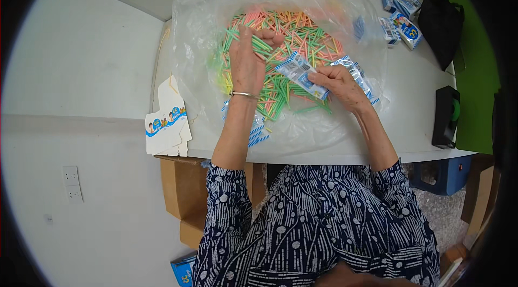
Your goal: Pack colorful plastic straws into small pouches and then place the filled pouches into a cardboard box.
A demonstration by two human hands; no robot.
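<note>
My left hand point(250, 59) is closed around a bunch of green, orange and yellow sticks point(258, 42), lifted just above a large pile of the same coloured sticks point(299, 36). A thin bangle circles that wrist. My right hand point(339, 84) pinches a small blue and white printed sachet point(300, 72), its open end pointing toward the left hand. The pile lies on a big clear plastic bag point(216, 6) spread over the white table point(415, 103). More blue and white sachets point(258, 131) lie near the table's front edge.
Several small blue and white boxes point(399, 3) are stacked at the back right. A black bag point(441, 22) and a black tape dispenser point(447, 117) sit on the right. Flattened printed cartons point(167, 125) overhang the left edge. Cardboard boxes point(181, 195) stand under the table.
</note>
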